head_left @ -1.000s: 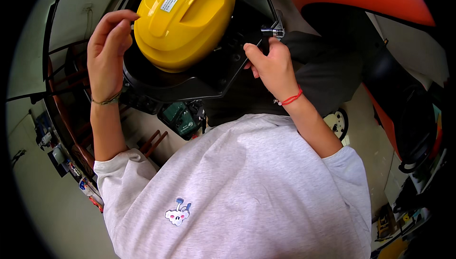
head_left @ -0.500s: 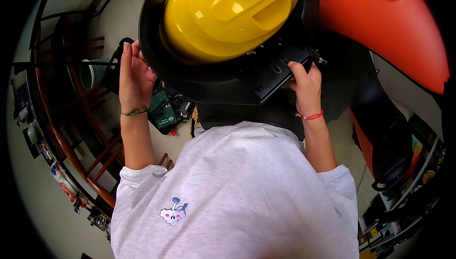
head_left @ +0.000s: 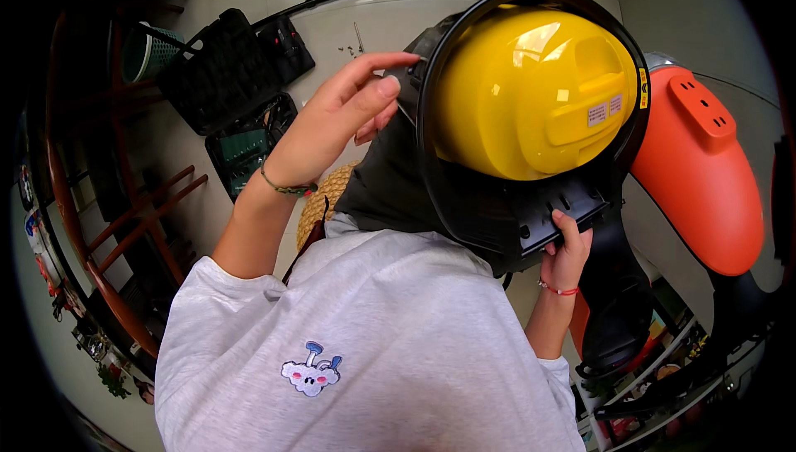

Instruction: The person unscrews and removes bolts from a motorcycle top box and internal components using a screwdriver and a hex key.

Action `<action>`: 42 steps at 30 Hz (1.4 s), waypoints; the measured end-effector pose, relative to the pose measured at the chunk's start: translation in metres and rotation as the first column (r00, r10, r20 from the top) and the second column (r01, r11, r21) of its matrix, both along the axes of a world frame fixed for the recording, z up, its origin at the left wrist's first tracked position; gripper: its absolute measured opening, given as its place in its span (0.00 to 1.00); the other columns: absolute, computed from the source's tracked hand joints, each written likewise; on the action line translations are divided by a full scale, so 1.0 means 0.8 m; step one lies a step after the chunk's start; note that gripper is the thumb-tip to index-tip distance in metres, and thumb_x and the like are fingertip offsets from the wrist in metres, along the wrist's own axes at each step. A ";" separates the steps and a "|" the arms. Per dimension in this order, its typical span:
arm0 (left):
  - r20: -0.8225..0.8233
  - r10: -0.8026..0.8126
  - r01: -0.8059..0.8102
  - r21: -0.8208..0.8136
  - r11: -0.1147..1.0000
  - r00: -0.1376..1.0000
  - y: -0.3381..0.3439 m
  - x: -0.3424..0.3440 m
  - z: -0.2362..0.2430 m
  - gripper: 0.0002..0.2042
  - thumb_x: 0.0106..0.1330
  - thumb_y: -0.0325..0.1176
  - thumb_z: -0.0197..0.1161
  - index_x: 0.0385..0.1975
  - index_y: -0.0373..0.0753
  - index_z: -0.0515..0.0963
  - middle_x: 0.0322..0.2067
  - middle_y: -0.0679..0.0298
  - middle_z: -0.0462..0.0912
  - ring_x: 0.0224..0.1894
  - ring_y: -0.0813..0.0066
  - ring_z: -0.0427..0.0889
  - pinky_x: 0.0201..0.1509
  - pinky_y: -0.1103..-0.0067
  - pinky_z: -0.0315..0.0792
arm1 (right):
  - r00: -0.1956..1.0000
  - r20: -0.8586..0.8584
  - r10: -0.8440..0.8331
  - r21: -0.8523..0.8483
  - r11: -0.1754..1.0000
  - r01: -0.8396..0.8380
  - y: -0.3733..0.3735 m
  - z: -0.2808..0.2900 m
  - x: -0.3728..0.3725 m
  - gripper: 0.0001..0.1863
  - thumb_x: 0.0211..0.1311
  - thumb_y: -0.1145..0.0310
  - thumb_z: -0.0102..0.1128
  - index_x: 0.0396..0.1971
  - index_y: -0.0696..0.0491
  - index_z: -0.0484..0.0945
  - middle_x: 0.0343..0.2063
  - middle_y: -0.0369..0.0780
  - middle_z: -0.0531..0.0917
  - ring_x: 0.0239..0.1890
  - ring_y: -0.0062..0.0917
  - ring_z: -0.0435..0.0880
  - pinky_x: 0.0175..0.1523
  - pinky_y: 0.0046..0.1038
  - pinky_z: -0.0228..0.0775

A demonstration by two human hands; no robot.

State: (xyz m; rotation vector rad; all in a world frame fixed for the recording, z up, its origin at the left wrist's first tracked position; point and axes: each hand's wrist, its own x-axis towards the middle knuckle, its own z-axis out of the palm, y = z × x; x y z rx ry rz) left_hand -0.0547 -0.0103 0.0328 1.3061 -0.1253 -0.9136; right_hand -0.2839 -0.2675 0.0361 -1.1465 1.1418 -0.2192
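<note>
A glossy yellow helmet-like shell sits inside a deep black tub with a raised rim, tilted over my lap. My right hand grips the flat slotted plate at the tub's near end, thumb on top and fingers underneath. On the other side, my left hand is open, its index finger stretched to the tub's outer left side. That fingertip seems to touch the tub, though contact is hard to make out. Beneath the tub lies dark cloth over my legs.
An orange scooter body panel stands close on the right, near a black seat. On the floor at left are an open black tool case and a wooden frame. Small screws lie farther off.
The tub with the yellow shell has shifted right and nearer, and it has turned. My left hand has come up and inward beside it, while my right hand keeps its grip and moves lower.
</note>
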 end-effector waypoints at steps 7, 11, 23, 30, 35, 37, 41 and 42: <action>-0.371 0.623 -0.586 0.222 0.779 0.688 0.099 0.019 -0.251 0.11 0.63 0.20 0.49 0.44 0.27 0.72 0.38 0.56 0.78 0.40 0.75 0.78 0.45 0.81 0.76 | 0.991 -0.128 0.039 0.029 0.999 -0.036 0.010 0.038 -0.031 0.16 0.54 0.75 0.54 0.45 0.57 0.72 0.27 0.33 0.78 0.14 0.12 0.67 0.15 0.14 0.52; -0.310 0.574 -0.469 0.352 0.810 0.758 0.117 0.023 -0.357 0.08 0.64 0.16 0.50 0.42 0.24 0.70 0.44 0.50 0.78 0.47 0.62 0.82 0.54 0.79 0.79 | 0.983 -0.178 0.034 0.036 0.999 -0.028 0.015 0.034 -0.046 0.20 0.52 0.76 0.54 0.48 0.58 0.71 0.31 0.36 0.79 0.13 0.12 0.66 0.15 0.14 0.53; -0.281 0.672 -0.388 0.640 0.663 0.685 0.120 0.078 -0.618 0.06 0.59 0.21 0.64 0.33 0.27 0.75 0.30 0.58 0.80 0.28 0.71 0.83 0.32 0.82 0.81 | 0.988 -0.152 -0.016 -0.021 1.000 0.013 -0.014 0.055 -0.039 0.28 0.55 0.76 0.50 0.60 0.61 0.65 0.49 0.44 0.78 0.49 0.32 0.78 0.57 0.31 0.69; -0.109 0.639 -0.321 0.792 0.519 0.762 0.109 0.102 -0.675 0.05 0.60 0.25 0.64 0.35 0.37 0.80 0.30 0.64 0.81 0.27 0.77 0.81 0.28 0.84 0.76 | 0.967 -0.249 0.054 -0.117 0.989 -0.086 -0.007 0.056 -0.036 0.23 0.65 0.69 0.52 0.59 0.60 0.67 0.52 0.44 0.78 0.50 0.31 0.79 0.56 0.30 0.69; 0.002 0.692 -0.407 0.810 0.422 0.722 0.116 0.120 -0.725 0.04 0.57 0.21 0.60 0.31 0.35 0.77 0.26 0.62 0.80 0.24 0.74 0.81 0.25 0.80 0.77 | 0.935 -0.355 0.022 -0.074 0.996 -0.052 -0.001 0.052 0.060 0.30 0.58 0.73 0.56 0.61 0.61 0.63 0.54 0.44 0.76 0.52 0.31 0.77 0.58 0.32 0.67; -0.037 0.767 -0.468 0.773 0.429 0.641 0.106 0.123 -0.730 0.06 0.55 0.19 0.60 0.29 0.35 0.73 0.25 0.60 0.79 0.22 0.71 0.82 0.22 0.78 0.78 | 0.935 -0.352 0.031 -0.094 0.993 -0.068 -0.007 0.052 0.054 0.29 0.58 0.74 0.56 0.61 0.61 0.63 0.55 0.45 0.75 0.53 0.32 0.77 0.60 0.32 0.66; -0.078 0.775 -0.461 0.765 0.450 0.627 0.087 0.138 -0.735 0.09 0.54 0.19 0.62 0.31 0.35 0.70 0.25 0.59 0.78 0.22 0.70 0.82 0.22 0.79 0.77 | 0.942 -0.333 0.043 -0.124 0.988 -0.089 -0.016 0.055 0.049 0.28 0.59 0.76 0.55 0.61 0.61 0.63 0.57 0.44 0.75 0.55 0.32 0.77 0.59 0.33 0.68; -0.064 0.758 -0.448 0.773 0.449 0.649 0.086 0.140 -0.741 0.09 0.54 0.19 0.62 0.31 0.35 0.70 0.25 0.59 0.78 0.22 0.70 0.82 0.22 0.79 0.77 | 0.940 -0.336 0.049 -0.119 0.988 -0.095 -0.018 0.057 0.050 0.28 0.59 0.76 0.55 0.61 0.61 0.63 0.57 0.44 0.75 0.54 0.32 0.78 0.58 0.32 0.69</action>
